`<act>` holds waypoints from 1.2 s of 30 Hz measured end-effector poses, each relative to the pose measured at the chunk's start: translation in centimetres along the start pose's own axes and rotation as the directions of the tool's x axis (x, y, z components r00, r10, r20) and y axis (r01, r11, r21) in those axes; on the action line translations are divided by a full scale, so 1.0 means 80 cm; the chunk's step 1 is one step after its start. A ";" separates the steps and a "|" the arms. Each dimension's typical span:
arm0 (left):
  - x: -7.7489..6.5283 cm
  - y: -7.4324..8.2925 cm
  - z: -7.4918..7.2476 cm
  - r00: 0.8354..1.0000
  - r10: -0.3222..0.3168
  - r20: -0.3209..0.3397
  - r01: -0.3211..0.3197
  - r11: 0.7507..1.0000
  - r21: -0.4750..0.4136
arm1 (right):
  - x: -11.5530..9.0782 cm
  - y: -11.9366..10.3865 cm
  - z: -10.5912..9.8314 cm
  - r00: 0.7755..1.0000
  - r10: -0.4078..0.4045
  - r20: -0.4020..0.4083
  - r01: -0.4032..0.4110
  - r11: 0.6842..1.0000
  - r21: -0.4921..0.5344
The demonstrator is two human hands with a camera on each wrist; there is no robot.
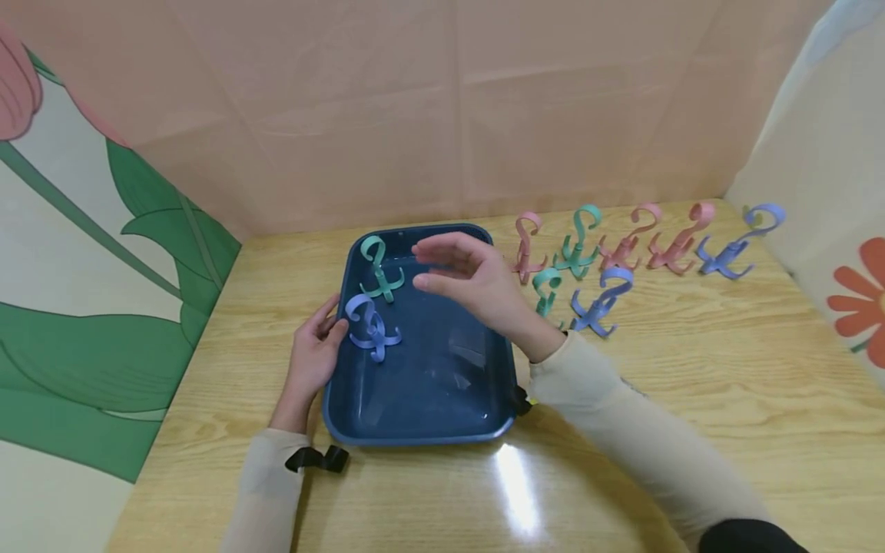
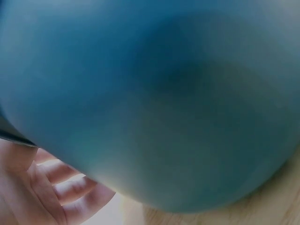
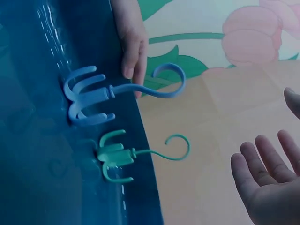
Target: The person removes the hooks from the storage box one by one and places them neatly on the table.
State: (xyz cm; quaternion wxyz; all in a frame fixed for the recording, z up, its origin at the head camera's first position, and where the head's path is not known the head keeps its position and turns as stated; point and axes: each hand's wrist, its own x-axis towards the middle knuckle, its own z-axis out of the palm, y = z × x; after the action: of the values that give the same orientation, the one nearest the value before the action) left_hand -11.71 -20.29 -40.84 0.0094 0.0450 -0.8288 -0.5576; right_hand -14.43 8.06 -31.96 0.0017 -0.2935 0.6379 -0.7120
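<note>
A dark blue plastic tray [image 1: 429,399] rests on the table. Its left side is held by my left hand [image 1: 314,353], thumb over the rim and fingers along the outside. Inside, towards the left wall, stand two plastic claw hooks with curled tops: a green hook [image 1: 382,288] farther back and a blue-violet hook [image 1: 377,332] nearer. My right hand [image 1: 477,280] hovers above the tray's back right part, holding nothing, fingers loosely bent and thumb apart. In the right wrist view both hooks stand prongs down in the tray.
Right of the tray, more claw hooks stand on the wooden table [image 1: 691,369]: several in a back row, including a pink hook [image 1: 676,246] and a blue hook [image 1: 729,253], and a green hook [image 1: 546,288] and blue-violet hook [image 1: 598,307] nearer. A pinkish sheet [image 1: 456,115] hangs behind.
</note>
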 end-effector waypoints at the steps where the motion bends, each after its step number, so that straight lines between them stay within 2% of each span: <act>1: 0.000 0.000 0.000 1.000 -0.001 0.000 0.001 1.000 0.000 | 0.002 0.003 0.003 1.000 0.004 0.006 -0.004 1.000 0.001; 15: 0.001 -0.004 0.001 1.000 -0.007 -0.011 0.006 1.000 -0.027 | 0.021 0.034 0.044 0.994 0.090 0.062 -0.091 0.996 0.007; 26: 0.002 -0.003 0.001 1.000 0.002 -0.006 -0.002 0.999 -0.032 | 0.030 0.053 0.060 0.986 0.147 0.072 -0.148 0.989 -0.002; 36: 0.000 -0.001 0.001 1.000 -0.016 -0.001 0.016 1.000 -0.014 | 0.034 0.068 0.072 0.979 0.193 0.061 -0.191 0.981 -0.042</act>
State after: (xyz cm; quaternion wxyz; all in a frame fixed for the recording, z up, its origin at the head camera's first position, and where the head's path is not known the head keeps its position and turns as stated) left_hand -11.75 -20.23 -40.94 0.0059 0.0521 -0.8245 -0.5634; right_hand -16.30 0.77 -35.70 0.0857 -0.2535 0.6755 -0.6871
